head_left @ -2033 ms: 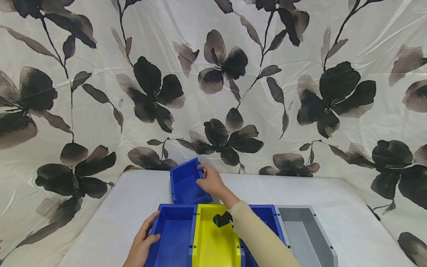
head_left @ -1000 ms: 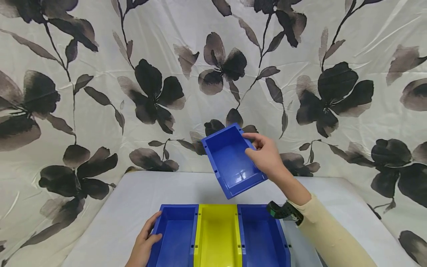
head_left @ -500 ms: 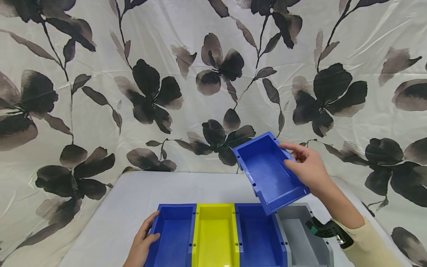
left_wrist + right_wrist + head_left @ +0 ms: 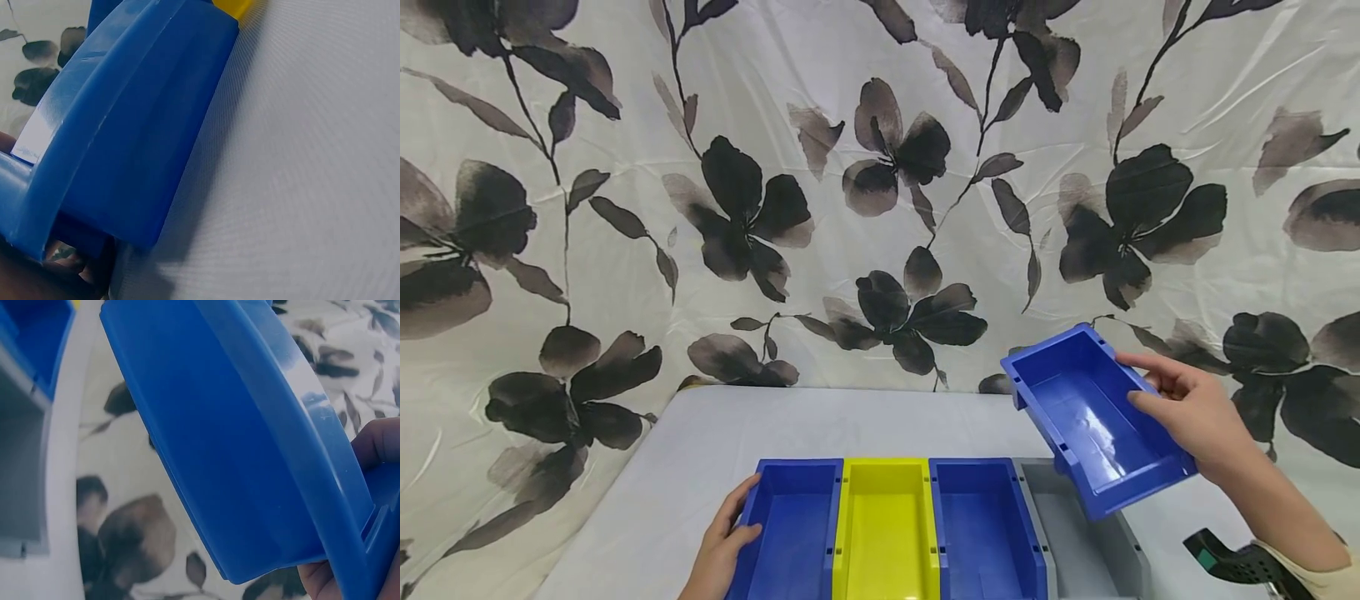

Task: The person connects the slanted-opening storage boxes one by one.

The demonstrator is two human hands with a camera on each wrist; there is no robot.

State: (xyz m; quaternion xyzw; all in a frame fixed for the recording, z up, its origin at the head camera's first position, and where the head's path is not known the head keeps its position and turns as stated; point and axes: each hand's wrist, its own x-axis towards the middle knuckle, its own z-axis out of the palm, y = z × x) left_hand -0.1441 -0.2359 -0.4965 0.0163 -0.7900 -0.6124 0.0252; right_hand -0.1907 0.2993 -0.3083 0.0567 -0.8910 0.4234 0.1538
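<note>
My right hand (image 4: 1198,412) pinches the side rim of a small blue plastic bin (image 4: 1101,425), thumb inside and fingers outside. Raised and tilted, that bin overlaps the back of the grey bin (image 4: 1078,554) in the head view. Its underside and outer wall fill much of the right wrist view. My left hand (image 4: 721,542) grips the outer wall of the leftmost blue bin (image 4: 793,533), thumb over the rim. Seen from the left wrist, that bin's outer wall (image 4: 137,125) stands on the white cloth, with the fingers partly hidden behind it.
Between the leftmost blue bin and the grey one stand a yellow bin (image 4: 886,533) and another blue bin (image 4: 988,533), side by side in one row. A white cloth (image 4: 865,421) covers the table, backed by a floral curtain (image 4: 820,342).
My right hand has lifted the small blue bin from behind the row and carried it rightward, lately over the grey bin. The left hand keeps its hold on the leftmost bin.
</note>
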